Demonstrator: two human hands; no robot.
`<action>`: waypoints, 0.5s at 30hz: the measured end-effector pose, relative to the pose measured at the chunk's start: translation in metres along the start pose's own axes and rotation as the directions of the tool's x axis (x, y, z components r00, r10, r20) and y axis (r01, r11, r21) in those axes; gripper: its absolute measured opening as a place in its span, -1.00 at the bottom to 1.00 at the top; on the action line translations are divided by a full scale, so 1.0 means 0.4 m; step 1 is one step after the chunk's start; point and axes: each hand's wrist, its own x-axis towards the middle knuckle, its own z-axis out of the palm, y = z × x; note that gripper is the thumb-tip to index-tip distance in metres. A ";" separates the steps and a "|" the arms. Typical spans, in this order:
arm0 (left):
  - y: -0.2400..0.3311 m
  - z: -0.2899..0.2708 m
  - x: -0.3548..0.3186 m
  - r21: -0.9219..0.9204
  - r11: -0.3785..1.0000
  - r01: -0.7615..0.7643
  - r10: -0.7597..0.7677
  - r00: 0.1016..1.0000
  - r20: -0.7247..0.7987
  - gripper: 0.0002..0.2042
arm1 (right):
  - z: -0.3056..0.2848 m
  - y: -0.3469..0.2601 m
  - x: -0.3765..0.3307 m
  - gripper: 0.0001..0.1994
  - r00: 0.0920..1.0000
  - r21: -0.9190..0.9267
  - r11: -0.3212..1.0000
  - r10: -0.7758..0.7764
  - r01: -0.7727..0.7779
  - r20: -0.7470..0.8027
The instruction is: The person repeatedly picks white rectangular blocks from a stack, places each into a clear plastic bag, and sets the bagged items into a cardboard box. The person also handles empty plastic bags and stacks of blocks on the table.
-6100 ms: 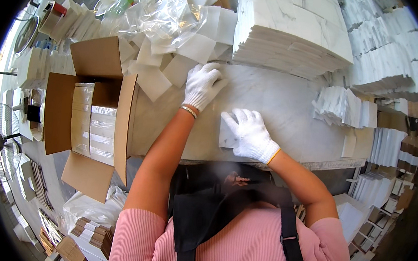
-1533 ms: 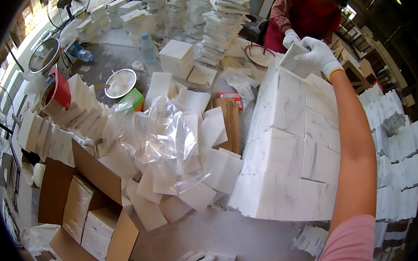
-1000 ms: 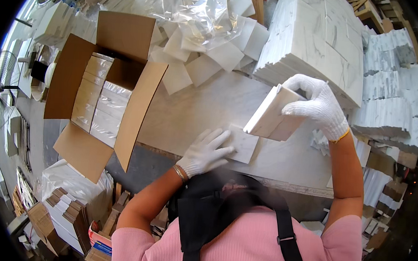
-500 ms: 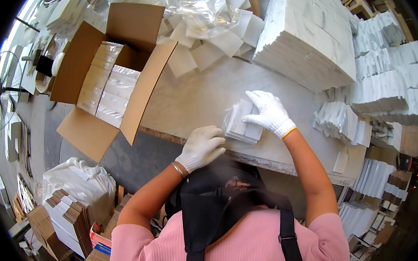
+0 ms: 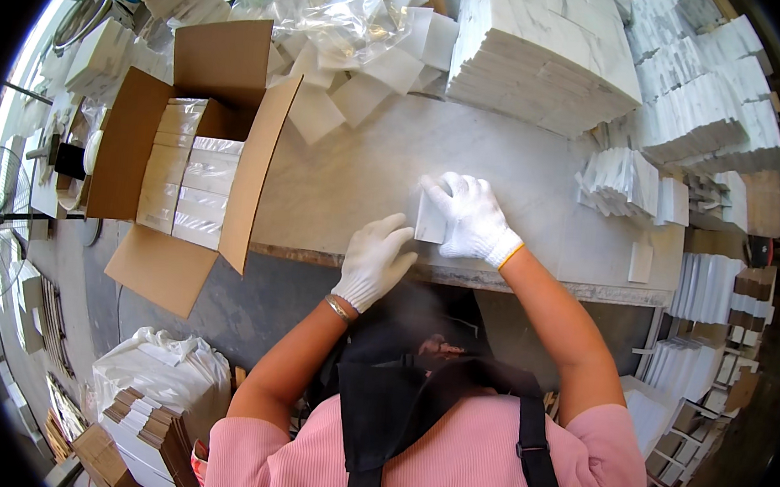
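Near the front edge of the worktable (image 5: pixel 349 181), my right hand (image 5: pixel 473 218) in a white knit glove closes over a small stack of white marble tiles (image 5: pixel 428 221). Thumb and fingers cover most of the stack, so how many pieces it has is hidden. My left hand (image 5: pixel 373 259), gloved too, is just left of the tiles at the table's edge. Its fingers are extended toward them, with nothing in the hand and a small gap to the tiles.
At left stands an open cardboard box (image 5: pixel 260 174) with plastic-wrapped tile packs (image 5: pixel 209 179). Behind lie loose foam sheets (image 5: pixel 365 100) and clear plastic bags (image 5: pixel 348 25). A tall marble tile stack (image 5: pixel 551 64) is at the back, with smaller tile piles (image 5: pixel 619 182) at right.
My right hand has closed over the tiles, which now appear narrower and mostly covered. My left hand has straightened its fingers. The whole view has shifted slightly.
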 end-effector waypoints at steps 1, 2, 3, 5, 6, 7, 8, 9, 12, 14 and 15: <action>0.011 -0.008 -0.008 -0.039 0.999 0.008 -0.009 0.999 -0.034 -0.68 | 0.000 0.003 0.000 -0.04 0.999 -0.005 1.000 0.011 -0.011 0.033; 0.020 -0.012 -0.021 -0.078 0.997 0.015 -0.020 0.998 -0.068 -0.71 | -0.001 0.008 0.000 -0.02 0.998 -0.011 1.000 0.021 -0.021 0.067; 0.025 -0.020 -0.046 -0.139 0.986 0.089 -0.094 0.995 -0.029 -0.75 | -0.004 0.009 0.000 0.00 0.995 -0.018 1.000 0.026 -0.024 0.096; 0.032 -0.041 -0.110 -0.254 0.939 0.233 -0.224 0.972 0.063 -0.80 | 0.001 0.012 -0.026 0.03 1.000 -0.079 0.997 0.021 -0.022 -0.012; 0.044 -0.056 -0.137 -0.293 0.874 0.388 -0.360 0.921 0.147 -0.77 | 0.005 0.009 -0.042 0.05 0.998 -0.109 0.994 0.003 -0.010 -0.058; 0.042 -0.059 -0.150 -0.245 0.854 0.458 -0.413 0.885 0.213 -0.73 | 0.004 0.006 -0.064 0.07 0.990 -0.029 0.997 0.071 -0.075 -0.119; 0.039 -0.060 -0.162 -0.194 0.831 0.522 -0.464 0.841 0.277 -0.70 | -0.002 0.004 -0.092 0.08 0.974 0.056 0.989 0.144 -0.136 -0.174; 0.039 -0.058 -0.181 -0.141 0.797 0.588 -0.520 0.785 0.335 -0.66 | -0.010 -0.004 -0.124 0.09 0.953 0.144 0.972 0.214 -0.185 -0.214; -0.010 0.034 -0.227 -0.164 0.823 0.543 -0.488 0.825 0.284 -0.36 | -0.033 -0.038 -0.255 -0.46 0.872 0.683 0.661 0.484 -0.311 -0.070; -0.034 0.095 -0.216 -0.236 0.802 0.549 -0.463 0.820 0.336 -0.21 | 0.025 -0.033 -0.363 -0.56 0.800 0.718 0.414 0.498 -0.559 0.336; -0.084 0.163 -0.242 -0.306 0.805 0.508 -0.418 0.852 0.315 -0.22 | 0.040 -0.043 -0.389 -0.49 0.731 0.602 0.418 0.451 -0.680 0.512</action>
